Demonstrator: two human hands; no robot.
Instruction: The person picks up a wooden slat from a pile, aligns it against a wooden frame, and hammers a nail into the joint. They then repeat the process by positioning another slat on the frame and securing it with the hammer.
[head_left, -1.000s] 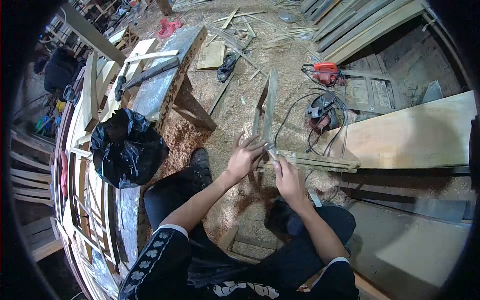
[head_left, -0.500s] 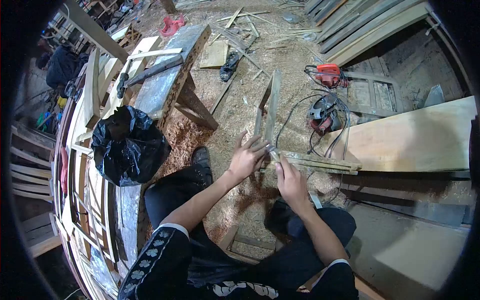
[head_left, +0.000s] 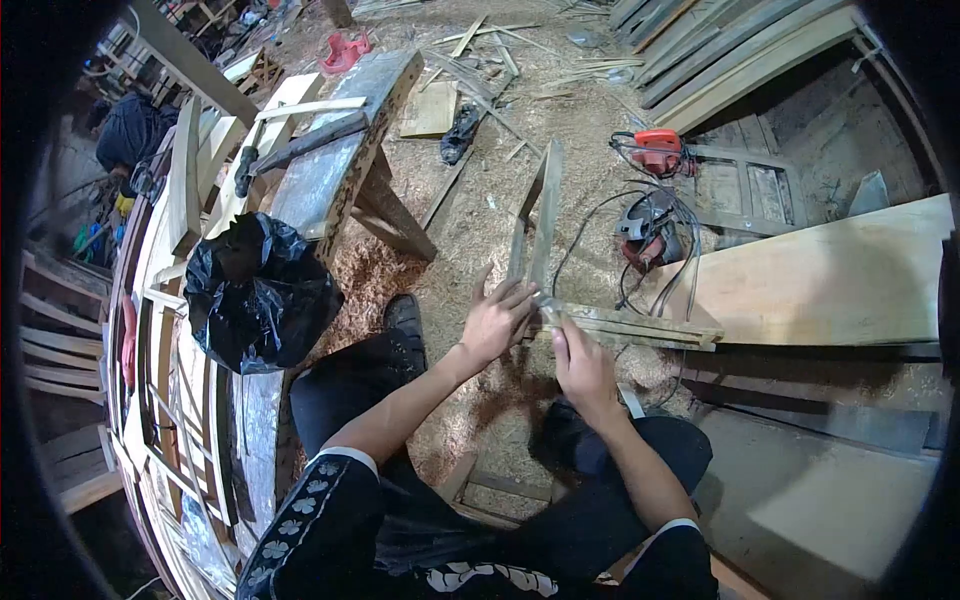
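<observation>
My right hand (head_left: 585, 372) is closed around the pale handle of a slim chisel-like tool (head_left: 551, 312). Its short shiny end points up and left at a corner of a wooden frame (head_left: 544, 225). Fingers stretched out, my left hand (head_left: 498, 320) lies at that same corner, its fingertips touching the tool's tip area; the thumb side is partly hidden. Two long strips of the frame run away from me. Stacked wooden strips (head_left: 640, 325) extend to the right from beneath my right hand's fingertips.
A circular saw (head_left: 645, 232) and a red power tool (head_left: 658, 150) with looping cables lie to the right, near a wide board (head_left: 830, 270). At left, a black plastic bag (head_left: 258, 295) and a hammer (head_left: 246, 170) rest by a bench (head_left: 310, 195). Another person (head_left: 137, 132) bends at far left.
My left hand's fingers have drawn closer together and settled toward the frame corner. The tool in my right hand has shifted only slightly. At far left the other person has moved a little.
</observation>
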